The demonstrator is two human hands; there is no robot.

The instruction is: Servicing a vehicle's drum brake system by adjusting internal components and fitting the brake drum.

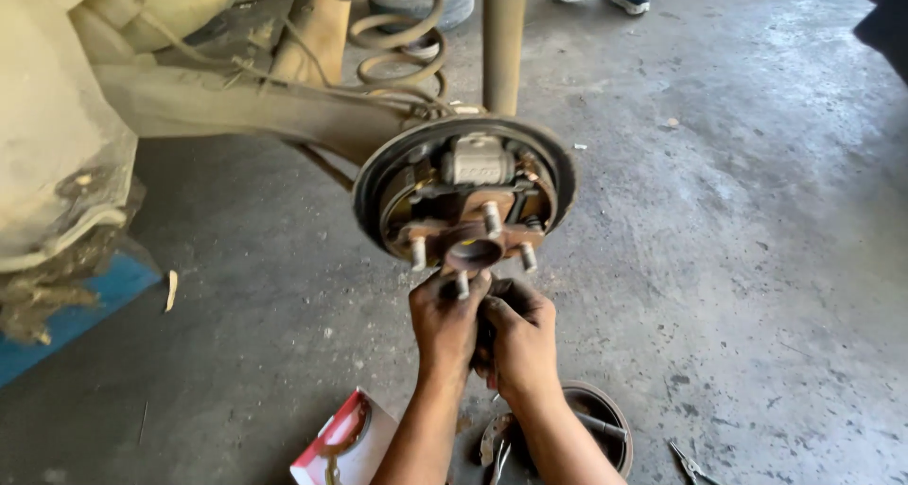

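Hands: left hand [446, 317], right hand [518, 338] both pinching under wheel hub [473, 244]; grip contents unclear

place: car repair workshop; signs: raised car's bare brake hub [465, 196] | coil spring [392, 35] | stained concrete floor [738, 258] | pliers [690, 464]

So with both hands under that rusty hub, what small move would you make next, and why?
Probably ease the left hand and right hand slightly lower: they press together beneath the rusty round wheel hub, hiding the lower part of the dark round brake backing plate.
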